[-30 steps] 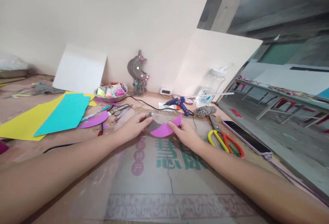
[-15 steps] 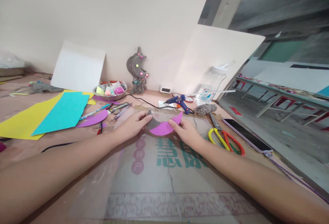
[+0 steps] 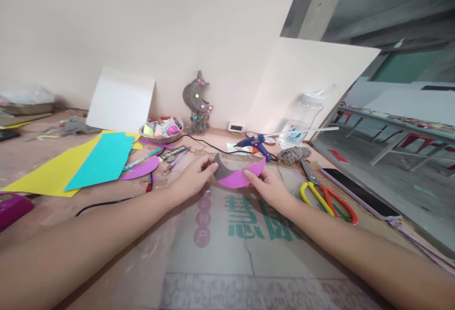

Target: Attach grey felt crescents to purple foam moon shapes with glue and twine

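Between my two hands is a purple crescent [image 3: 234, 180], its left part wrapped in grey yarn. My left hand [image 3: 196, 173] pinches the grey tip at the crescent's left end. With thumb and fingers, my right hand [image 3: 266, 183] grips the bare purple end. A loose grey strand [image 3: 250, 253] trails down over the printed sheet below. Behind the hands lie a ball of grey yarn [image 3: 293, 154] and a blue glue gun [image 3: 256, 146]. A finished-looking grey moon ornament with coloured beads [image 3: 197, 96] is against the white board.
Scissors [image 3: 327, 196] and a phone [image 3: 359, 192] lie on the right. Yellow [image 3: 42, 172] and turquoise sheets [image 3: 101, 160] are at left, beside a purple cut piece [image 3: 141, 168]. A bowl of coloured clay [image 3: 161, 131] and a clear bottle [image 3: 302, 115] stand at the back.
The whole view has shifted, so everything appears further right, and a magenta object shows more at the left edge. Both hands keep their hold on the crescent.
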`<state>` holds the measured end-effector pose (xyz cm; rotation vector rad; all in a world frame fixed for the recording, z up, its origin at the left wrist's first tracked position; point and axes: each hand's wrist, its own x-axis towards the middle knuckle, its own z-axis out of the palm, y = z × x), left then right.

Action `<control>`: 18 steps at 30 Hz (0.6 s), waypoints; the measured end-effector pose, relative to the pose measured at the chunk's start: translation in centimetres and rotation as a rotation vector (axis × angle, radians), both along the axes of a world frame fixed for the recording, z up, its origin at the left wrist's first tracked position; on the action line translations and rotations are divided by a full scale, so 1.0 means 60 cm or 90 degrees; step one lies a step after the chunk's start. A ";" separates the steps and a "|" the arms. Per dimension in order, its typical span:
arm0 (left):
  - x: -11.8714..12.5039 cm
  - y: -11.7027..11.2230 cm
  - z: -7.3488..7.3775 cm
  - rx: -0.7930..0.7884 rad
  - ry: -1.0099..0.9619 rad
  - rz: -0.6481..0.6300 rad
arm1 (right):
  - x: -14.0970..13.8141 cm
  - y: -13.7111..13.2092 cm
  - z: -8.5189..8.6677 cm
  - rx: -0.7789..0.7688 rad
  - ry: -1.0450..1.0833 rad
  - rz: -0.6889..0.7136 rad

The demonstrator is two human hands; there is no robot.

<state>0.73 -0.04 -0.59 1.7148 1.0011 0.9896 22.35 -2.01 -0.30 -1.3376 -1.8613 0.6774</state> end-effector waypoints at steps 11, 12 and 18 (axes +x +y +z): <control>-0.004 -0.004 0.007 0.056 0.005 0.033 | -0.007 -0.020 0.005 0.196 -0.210 0.044; -0.005 -0.001 0.006 0.059 0.004 0.043 | -0.008 -0.024 0.005 0.208 -0.236 0.090; -0.007 0.007 0.002 0.041 -0.042 0.081 | -0.012 -0.036 0.011 0.226 -0.146 0.147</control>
